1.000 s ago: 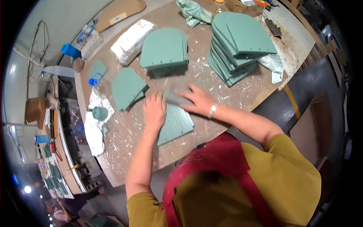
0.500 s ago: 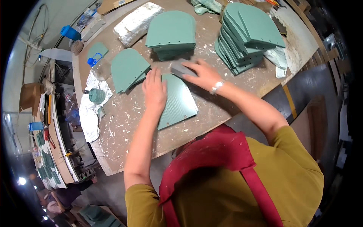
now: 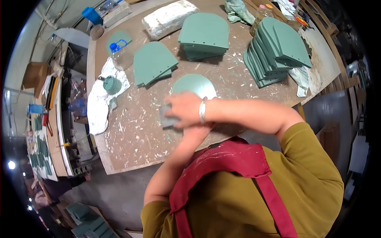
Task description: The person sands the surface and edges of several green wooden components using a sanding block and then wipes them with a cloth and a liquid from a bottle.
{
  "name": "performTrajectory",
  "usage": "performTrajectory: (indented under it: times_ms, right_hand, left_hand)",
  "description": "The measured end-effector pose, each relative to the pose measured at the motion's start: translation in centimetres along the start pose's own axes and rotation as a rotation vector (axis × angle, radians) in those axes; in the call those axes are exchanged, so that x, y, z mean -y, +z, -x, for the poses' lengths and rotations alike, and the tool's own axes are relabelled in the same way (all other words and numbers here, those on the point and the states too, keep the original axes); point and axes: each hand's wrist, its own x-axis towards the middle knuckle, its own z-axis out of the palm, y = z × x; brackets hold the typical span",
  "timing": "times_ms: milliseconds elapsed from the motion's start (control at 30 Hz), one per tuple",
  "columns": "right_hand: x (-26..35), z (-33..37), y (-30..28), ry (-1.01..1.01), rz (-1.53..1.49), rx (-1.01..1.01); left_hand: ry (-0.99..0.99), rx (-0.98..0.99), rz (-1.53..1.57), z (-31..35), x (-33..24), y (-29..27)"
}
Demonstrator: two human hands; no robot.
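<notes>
A green round-topped panel [image 3: 193, 82] lies on the worktable in front of me, its lower part covered by my hands and arms. My right hand [image 3: 185, 108] is closed over a grey sanding block [image 3: 166, 119] at the panel's left side, slightly smeared by motion. Under the right wrist, which wears a silver bracelet [image 3: 203, 111], my left hand [image 3: 197, 131] reaches in low; its fingers are hidden. Left of the panel rest a few similar green panels [image 3: 152, 62], overlapping. Beyond stands a stack of them [image 3: 204, 31], with a taller, fanned stack [image 3: 279, 43] to the right.
White scuffs mark the brown worktable [image 3: 135, 137]. At the left are a clear bottle with a blue cap [image 3: 122, 57], a white cloth [image 3: 100, 107] and a green ribbed roll [image 3: 112, 85]. A wrapped white package [image 3: 168, 19] and a green cloth [image 3: 239, 11] lie at the back.
My right hand has brought the sanding block from the panel's top round to its left side, crossing over my left hand. The left hand has moved from the panel's left edge toward its near end.
</notes>
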Motion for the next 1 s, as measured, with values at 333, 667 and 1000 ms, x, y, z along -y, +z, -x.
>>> performTrajectory:
  times_ms: [333, 667, 1000]
  right_hand:
    - [-0.9, -0.9, -1.6, -0.316, -0.122, 0.204]
    - [-6.6, 7.2, -5.2, 0.54, -0.36, -0.36]
    - [-4.3, 20.2, 1.7, 0.681, -0.043, -0.576]
  left_hand:
    - [-0.069, 0.166, 0.108, 0.9, 0.0, 2.9]
    - [-0.17, 0.17, -0.045, -0.4, -1.1, -4.7]
    - [-0.097, 0.198, -0.207, 0.0, -0.1, -4.8]
